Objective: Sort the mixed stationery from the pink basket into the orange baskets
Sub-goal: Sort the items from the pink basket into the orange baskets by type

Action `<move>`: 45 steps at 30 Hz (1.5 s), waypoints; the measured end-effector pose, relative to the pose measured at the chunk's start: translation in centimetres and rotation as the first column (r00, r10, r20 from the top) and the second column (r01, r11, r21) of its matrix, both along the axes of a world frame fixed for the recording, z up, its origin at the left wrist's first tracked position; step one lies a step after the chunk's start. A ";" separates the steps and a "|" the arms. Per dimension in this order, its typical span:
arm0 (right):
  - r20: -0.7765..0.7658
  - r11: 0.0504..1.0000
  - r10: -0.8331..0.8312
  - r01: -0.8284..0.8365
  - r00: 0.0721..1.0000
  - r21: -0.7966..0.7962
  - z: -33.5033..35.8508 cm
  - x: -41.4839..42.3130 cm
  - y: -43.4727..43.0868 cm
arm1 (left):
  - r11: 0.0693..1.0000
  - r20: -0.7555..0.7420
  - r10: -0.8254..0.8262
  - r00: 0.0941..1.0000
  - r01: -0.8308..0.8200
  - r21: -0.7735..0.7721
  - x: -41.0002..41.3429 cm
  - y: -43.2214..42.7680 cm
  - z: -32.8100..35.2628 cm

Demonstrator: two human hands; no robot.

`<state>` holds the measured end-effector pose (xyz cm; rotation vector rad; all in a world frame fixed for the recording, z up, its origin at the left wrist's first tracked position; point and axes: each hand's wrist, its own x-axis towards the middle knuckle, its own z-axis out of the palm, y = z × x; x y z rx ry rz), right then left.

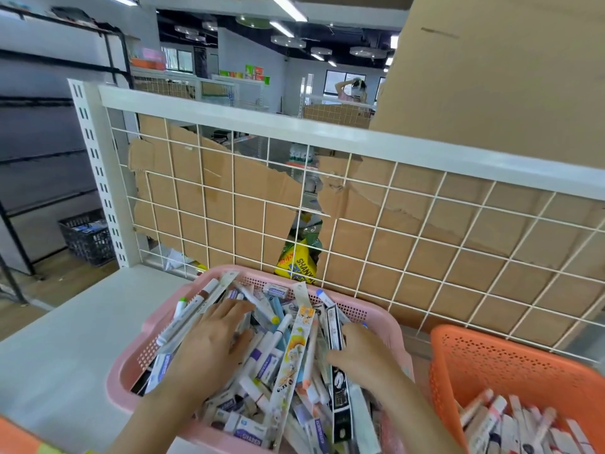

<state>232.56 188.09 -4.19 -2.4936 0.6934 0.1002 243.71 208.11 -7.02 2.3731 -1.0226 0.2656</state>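
stationery (271,355) filled the pink basket (355,310), which sat on the white shelf (65,339) against a wire grid (409,244). the left hand (209,345) lay flat on the pile, fingers stretched out and gripping nothing. the right hand (363,352) curled thumb and fingers round a long black pack (334,326). an orange basket (491,358), partly filled, stood just right of the pink one.
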 end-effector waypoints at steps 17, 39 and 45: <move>0.380 0.960 -0.167 0.062 0.910 0.273 -0.6 -3.1 -2.2 | 0.933 -0.036 0.130 0.991 -0.110 0.342 -4.0 -8.0 1.9; 0.417 0.973 -0.184 0.105 0.890 0.205 0.8 -7.0 -1.6 | 0.861 -0.098 0.110 0.989 -0.046 0.506 -6.7 -12.0 2.4; 0.426 0.980 -0.169 0.107 0.889 0.166 1.3 -7.9 -1.6 | 0.959 -0.254 0.145 0.956 -0.073 0.273 -5.6 -11.4 1.9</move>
